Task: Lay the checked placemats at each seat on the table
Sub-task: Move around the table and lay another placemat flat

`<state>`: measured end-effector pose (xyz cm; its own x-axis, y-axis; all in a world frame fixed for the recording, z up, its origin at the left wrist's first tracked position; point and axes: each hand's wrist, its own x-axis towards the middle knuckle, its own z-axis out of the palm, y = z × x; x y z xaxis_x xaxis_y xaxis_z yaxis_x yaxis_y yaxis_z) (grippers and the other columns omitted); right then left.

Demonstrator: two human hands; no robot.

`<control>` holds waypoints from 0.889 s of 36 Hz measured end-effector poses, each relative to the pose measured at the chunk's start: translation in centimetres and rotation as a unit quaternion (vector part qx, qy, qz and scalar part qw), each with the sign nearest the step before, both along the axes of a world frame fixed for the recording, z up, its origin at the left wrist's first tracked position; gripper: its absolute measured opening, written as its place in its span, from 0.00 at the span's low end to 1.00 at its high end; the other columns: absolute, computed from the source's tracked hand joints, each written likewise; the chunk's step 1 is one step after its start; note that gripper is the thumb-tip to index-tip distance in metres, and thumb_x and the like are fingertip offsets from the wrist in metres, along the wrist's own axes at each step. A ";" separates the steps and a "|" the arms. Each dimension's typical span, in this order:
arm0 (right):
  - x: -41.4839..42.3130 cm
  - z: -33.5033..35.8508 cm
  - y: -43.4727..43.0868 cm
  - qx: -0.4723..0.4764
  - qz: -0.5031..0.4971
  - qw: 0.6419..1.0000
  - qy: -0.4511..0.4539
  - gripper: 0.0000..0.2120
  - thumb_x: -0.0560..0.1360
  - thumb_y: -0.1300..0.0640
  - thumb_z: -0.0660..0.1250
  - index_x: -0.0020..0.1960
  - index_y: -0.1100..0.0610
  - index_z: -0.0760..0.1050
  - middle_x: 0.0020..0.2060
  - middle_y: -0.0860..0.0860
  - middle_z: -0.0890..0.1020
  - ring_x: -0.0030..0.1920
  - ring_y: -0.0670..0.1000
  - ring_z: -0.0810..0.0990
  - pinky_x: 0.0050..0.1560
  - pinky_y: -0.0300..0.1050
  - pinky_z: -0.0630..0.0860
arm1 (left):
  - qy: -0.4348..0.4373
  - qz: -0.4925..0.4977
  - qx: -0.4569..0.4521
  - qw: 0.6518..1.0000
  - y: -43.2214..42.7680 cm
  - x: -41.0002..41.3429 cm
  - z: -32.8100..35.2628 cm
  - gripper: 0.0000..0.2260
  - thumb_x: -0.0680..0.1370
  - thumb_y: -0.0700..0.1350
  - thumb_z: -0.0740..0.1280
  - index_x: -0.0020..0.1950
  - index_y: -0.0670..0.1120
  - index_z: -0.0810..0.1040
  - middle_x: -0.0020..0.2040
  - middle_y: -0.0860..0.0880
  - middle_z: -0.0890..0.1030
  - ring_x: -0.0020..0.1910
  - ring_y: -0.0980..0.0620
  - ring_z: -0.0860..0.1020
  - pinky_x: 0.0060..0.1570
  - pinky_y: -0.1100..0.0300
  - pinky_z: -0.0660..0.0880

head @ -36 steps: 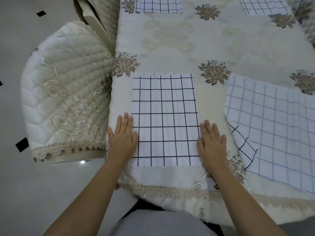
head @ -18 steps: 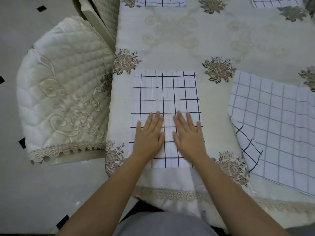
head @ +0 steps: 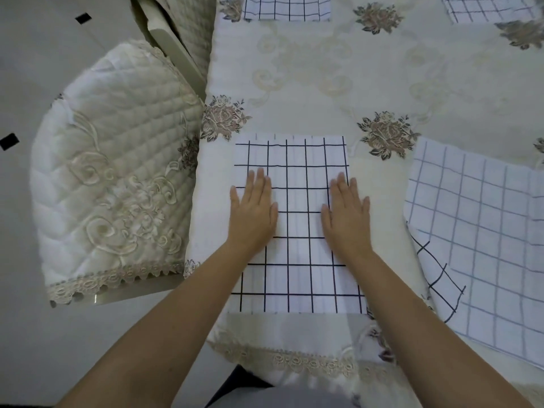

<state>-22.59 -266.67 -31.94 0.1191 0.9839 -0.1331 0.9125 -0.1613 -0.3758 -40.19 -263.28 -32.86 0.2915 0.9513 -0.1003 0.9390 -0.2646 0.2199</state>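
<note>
A white placemat with a black check [head: 297,278] lies flat at the near edge of the table [head: 382,78], which wears a cream embroidered cloth. My left hand [head: 254,212] presses flat on the mat's left side, fingers straight. My right hand [head: 347,214] presses flat on its right side, fingers straight too. A second checked placemat [head: 485,240] lies unfolded and askew at the right, one corner turned under. Two more checked placemats [head: 287,7] [head: 488,7] lie at the far edge.
A chair with a quilted cream cover [head: 112,172] stands at the left, close to the table's side. Another chair back [head: 176,33] shows at the top left. Lace trim hangs along the table's near edge [head: 294,360]. Pale tiled floor lies left.
Both hands went from the mat's outer edges to its middle, then slid apart and further up the mat. The camera moved closer over the mat.
</note>
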 end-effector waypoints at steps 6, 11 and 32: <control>-3.6 -0.7 3.8 -0.026 0.098 0.995 -0.019 0.25 0.80 0.57 0.49 0.76 0.57 0.49 0.77 0.52 0.49 0.77 0.53 0.46 0.73 0.56 0.47 | -0.045 -0.056 -0.051 0.996 1.5 3.6 -0.3 0.24 0.79 0.46 0.49 0.74 0.39 0.59 0.75 0.41 0.59 0.75 0.44 0.57 0.69 0.38 0.56; -2.3 -2.2 4.0 -0.024 0.106 0.993 -0.056 0.31 0.75 0.46 0.35 0.77 0.53 0.49 0.76 0.47 0.49 0.77 0.51 0.45 0.73 0.56 0.44 | -0.006 -0.016 -0.063 0.998 2.0 3.0 -1.2 0.24 0.82 0.50 0.44 0.77 0.48 0.44 0.78 0.53 0.43 0.76 0.55 0.42 0.73 0.48 0.41; 4.6 -1.7 2.2 0.033 -0.081 0.995 0.052 0.21 0.81 0.60 0.51 0.74 0.54 0.59 0.76 0.47 0.56 0.76 0.49 0.50 0.74 0.50 0.43 | -0.094 0.138 0.020 0.986 0.6 -5.0 -1.8 0.25 0.77 0.48 0.47 0.74 0.45 0.63 0.75 0.49 0.60 0.75 0.50 0.56 0.72 0.46 0.50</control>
